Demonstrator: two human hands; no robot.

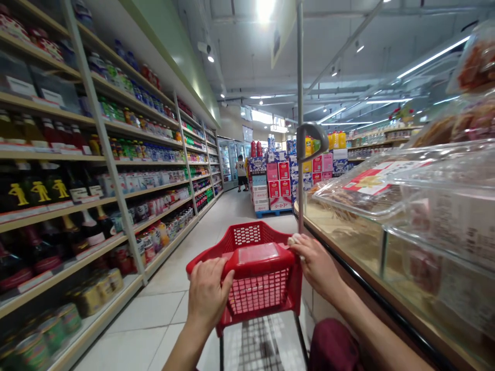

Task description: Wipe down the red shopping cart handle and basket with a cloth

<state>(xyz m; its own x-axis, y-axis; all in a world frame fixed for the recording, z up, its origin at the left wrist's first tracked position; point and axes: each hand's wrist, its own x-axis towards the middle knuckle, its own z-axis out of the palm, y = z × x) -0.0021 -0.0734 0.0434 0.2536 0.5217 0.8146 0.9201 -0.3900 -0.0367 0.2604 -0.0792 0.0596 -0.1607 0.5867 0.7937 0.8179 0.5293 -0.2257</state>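
Observation:
A red plastic shopping cart (257, 301) stands in front of me, its basket made of open lattice. My left hand (207, 291) is wrapped over the left end of the cart's handle (259, 256), thumb along the near side. At the handle's right end, my right hand (315, 260) grips with fingers curled over it. Something small and whitish (294, 239) shows at the fingertips of that hand; I cannot make out what it is. Part of my maroon-clad knee (334, 348) appears below my right forearm.
Shelves of bottles and cans (135, 162) line the left side. Close on the right is a display counter with clear food packs (363, 188) and a dark edge rail (371, 286). Ahead, stacked cartons (278, 180) stand on a blue pallet (274, 212). Farther down the aisle is a person (242, 175).

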